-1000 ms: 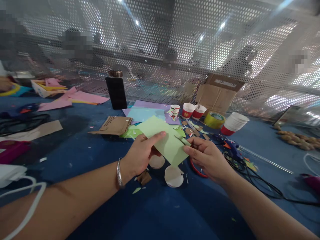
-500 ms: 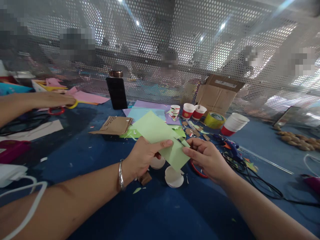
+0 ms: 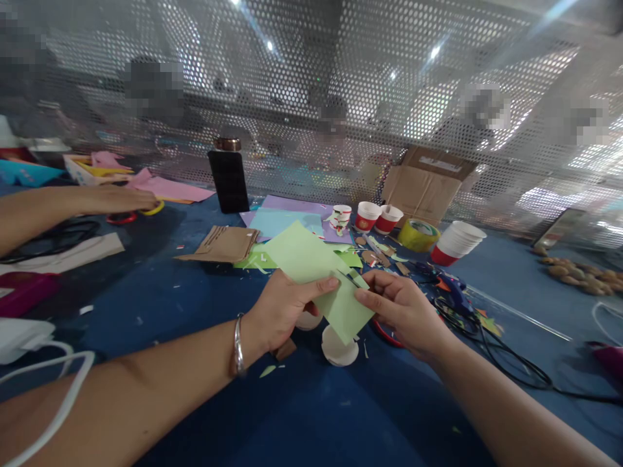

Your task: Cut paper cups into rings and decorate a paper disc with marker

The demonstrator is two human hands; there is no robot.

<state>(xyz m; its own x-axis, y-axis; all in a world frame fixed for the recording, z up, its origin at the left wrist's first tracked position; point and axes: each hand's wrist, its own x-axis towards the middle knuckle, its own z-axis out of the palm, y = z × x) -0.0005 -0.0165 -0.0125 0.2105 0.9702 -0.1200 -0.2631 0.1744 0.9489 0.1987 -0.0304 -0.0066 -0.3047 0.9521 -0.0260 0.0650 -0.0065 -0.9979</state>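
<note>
My left hand (image 3: pixel 280 308) pinches a light green paper sheet (image 3: pixel 302 256) between thumb and fingers, holding it above the blue table (image 3: pixel 311 415). My right hand (image 3: pixel 403 311) is closed on scissors with a red handle (image 3: pixel 382 327). Their thin blade (image 3: pixel 348 279) sits in the sheet's right edge. The part of the sheet below the cut hangs down over a white paper cup (image 3: pixel 339 347) lying on the table. A second white cup (image 3: pixel 306 321) is half hidden under my left hand.
Behind stand a black bottle (image 3: pixel 228 175), a cardboard piece (image 3: pixel 224 243), red-and-white cups (image 3: pixel 366 215), a yellow tape roll (image 3: pixel 417 233), stacked cups (image 3: pixel 455 241) and a cardboard box (image 3: pixel 428 181). Cables and a glue gun (image 3: pixel 452 285) lie right. Another person's arm (image 3: pixel 58 204) reaches in from the left.
The blade has gone further into the green sheet, and its lower part now droops. The other person's hand came in from the left and slid right with yellow-handled scissors.
</note>
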